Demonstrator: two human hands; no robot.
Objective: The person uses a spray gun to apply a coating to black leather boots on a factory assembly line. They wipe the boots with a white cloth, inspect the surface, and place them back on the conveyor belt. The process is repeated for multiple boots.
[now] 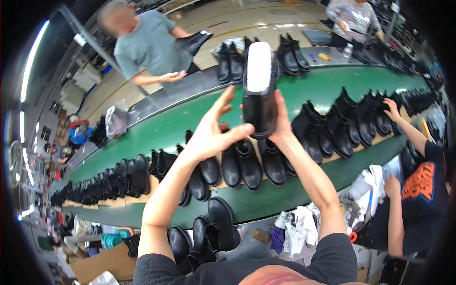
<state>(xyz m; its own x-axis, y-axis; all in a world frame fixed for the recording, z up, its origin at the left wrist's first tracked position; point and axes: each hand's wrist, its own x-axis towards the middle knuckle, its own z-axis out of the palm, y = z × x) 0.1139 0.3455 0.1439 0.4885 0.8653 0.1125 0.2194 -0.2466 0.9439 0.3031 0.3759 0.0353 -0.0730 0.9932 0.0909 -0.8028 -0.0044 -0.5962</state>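
A glossy black boot [260, 113] is held up over the green conveyor belt [202, 114], with a long, rounded white patch on its upward part. My right hand [282, 119] grips it from the right side and below. On the other side, my left hand [213, 134] has its fingers spread, and its thumb tip meets the boot's lower left edge. Beneath both hands, black boots [248, 167] stand in a row on brown boards along the belt.
More boots [311, 133] line the belt on both sides, and others [230, 61] stand on the far ledge. Near me lie loose boots [221, 223] and white cloths [304, 225]. A co-worker [154, 47] stands across; another person's hand [392, 110] reaches toward boots at right.
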